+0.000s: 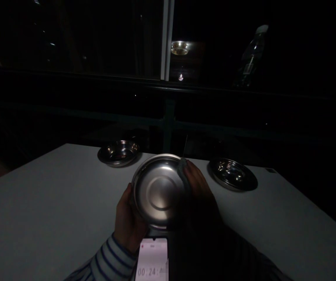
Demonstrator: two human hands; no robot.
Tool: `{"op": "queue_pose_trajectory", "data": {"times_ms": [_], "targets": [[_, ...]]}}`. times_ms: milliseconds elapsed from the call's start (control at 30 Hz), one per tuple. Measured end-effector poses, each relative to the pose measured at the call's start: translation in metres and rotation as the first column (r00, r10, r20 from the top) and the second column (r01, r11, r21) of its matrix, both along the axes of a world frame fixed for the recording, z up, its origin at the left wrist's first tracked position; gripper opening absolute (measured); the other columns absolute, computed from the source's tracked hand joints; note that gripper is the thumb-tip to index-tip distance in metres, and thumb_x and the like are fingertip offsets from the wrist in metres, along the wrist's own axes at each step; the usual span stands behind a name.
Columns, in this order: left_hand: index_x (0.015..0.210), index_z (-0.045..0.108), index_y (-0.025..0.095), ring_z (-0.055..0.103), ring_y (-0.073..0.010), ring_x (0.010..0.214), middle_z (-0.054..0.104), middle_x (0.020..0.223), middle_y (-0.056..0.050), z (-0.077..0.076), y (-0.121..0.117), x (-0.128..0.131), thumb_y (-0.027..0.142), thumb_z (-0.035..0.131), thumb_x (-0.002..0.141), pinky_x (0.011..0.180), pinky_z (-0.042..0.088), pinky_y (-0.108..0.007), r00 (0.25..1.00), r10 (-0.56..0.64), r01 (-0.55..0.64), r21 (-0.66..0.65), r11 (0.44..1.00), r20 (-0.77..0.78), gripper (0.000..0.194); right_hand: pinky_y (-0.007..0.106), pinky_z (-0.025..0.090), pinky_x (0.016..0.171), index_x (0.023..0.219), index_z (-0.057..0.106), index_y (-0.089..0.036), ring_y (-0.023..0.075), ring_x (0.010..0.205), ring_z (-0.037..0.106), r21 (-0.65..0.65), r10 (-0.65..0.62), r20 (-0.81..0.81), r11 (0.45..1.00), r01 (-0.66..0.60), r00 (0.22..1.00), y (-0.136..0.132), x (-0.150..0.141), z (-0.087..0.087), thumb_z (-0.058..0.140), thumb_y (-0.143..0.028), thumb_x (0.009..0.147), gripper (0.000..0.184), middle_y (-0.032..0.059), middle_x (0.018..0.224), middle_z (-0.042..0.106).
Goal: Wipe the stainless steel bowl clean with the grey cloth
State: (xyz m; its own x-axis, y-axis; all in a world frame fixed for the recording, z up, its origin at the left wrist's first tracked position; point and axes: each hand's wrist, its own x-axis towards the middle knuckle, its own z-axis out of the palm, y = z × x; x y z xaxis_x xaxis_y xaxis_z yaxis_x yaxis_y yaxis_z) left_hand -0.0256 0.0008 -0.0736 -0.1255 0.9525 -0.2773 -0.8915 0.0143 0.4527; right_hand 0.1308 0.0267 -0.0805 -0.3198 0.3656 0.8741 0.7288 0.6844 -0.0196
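A round, shallow stainless steel dish [160, 193] is held up over the table, its ringed face tilted toward me. My left hand [128, 222] grips it by the left edge, thumb along the rim. At the upper right rim, my right hand [199, 185] is closed around a greyish, cloth-like wad [182, 166] pressed against the dish. Deep shadow hides most of that hand and the lower right of the dish. Under the dish, close to my left wrist, a lit phone [153, 257] displays a running timer.
On the white table [53, 203], one steel dish [118, 153] sits at the back left and another steel dish [232, 174] at the back right. Beyond the far edge are a dark window with a pale frame bar [167, 39] and a faintly visible plastic bottle [252, 54].
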Motion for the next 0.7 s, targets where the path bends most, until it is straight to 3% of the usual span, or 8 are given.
{"op": "queue_pose_trajectory", "data": {"times_ms": [100,267,367,533,633,700], "targets": [[0.090,0.066,0.011,0.067,-0.0203,0.076,0.072,0.079,-0.008,0.000,0.000,0.000,0.020,0.053,0.080,0.070,0.055,-0.030,1.000,-0.021,0.021,0.008,1.000,0.009,0.019,0.049,0.035,0.104,0.129,0.040,-0.009,0.0262,0.134,0.027,0.099,-0.045,0.125,0.995,0.033,0.991,-0.008,-0.011,-0.010,0.043,-0.021,0.086,0.046,0.0160,0.132,0.047],[0.089,0.064,0.009,0.066,-0.0155,0.060,0.069,0.067,-0.007,-0.004,-0.001,-0.004,0.018,0.048,0.083,0.059,0.055,-0.025,0.997,-0.037,0.040,-0.039,0.998,0.067,0.020,0.041,0.020,0.112,0.125,0.048,-0.011,0.0213,0.134,0.028,0.023,0.089,0.298,0.995,-0.100,0.950,-0.034,-0.030,-0.017,0.040,-0.023,0.086,0.042,0.0061,0.134,0.049],[0.085,0.065,0.009,0.065,-0.0151,0.058,0.069,0.067,-0.008,-0.004,0.000,-0.003,0.019,0.046,0.084,0.061,0.056,-0.026,0.997,-0.031,0.035,-0.055,0.998,0.074,0.022,0.042,0.021,0.111,0.125,0.048,-0.012,0.0208,0.132,0.032,0.032,0.100,0.323,0.993,-0.116,0.941,-0.026,-0.022,-0.012,0.038,-0.026,0.089,0.040,0.0069,0.132,0.051],[0.083,0.068,0.010,0.068,-0.0192,0.071,0.072,0.075,-0.007,0.002,-0.002,0.006,0.018,0.046,0.084,0.075,0.054,-0.032,0.999,-0.018,0.016,-0.052,0.999,-0.042,0.023,0.042,0.034,0.105,0.128,0.044,-0.007,0.0234,0.129,0.037,-0.042,-0.079,0.243,0.995,0.091,0.967,0.008,0.006,0.001,0.034,-0.023,0.090,0.043,0.0143,0.134,0.048],[0.080,0.068,0.011,0.068,-0.0182,0.069,0.072,0.073,-0.007,0.005,-0.005,0.009,0.020,0.044,0.086,0.073,0.054,-0.030,0.999,-0.012,0.010,-0.047,0.999,-0.045,0.026,0.041,0.034,0.105,0.128,0.045,-0.005,0.0234,0.132,0.032,0.019,-0.093,0.186,0.996,0.091,0.978,0.001,-0.004,-0.005,0.035,-0.022,0.090,0.043,0.0133,0.135,0.047],[0.079,0.067,0.011,0.067,-0.0160,0.063,0.071,0.070,-0.006,0.005,-0.006,0.008,0.019,0.045,0.086,0.065,0.054,-0.026,1.000,-0.022,0.021,-0.029,0.999,-0.019,0.025,0.043,0.026,0.110,0.123,0.051,-0.011,0.0224,0.133,0.031,0.126,-0.034,0.175,0.992,0.012,0.984,-0.015,-0.022,-0.015,0.035,-0.025,0.090,0.039,0.0079,0.132,0.051]]}}
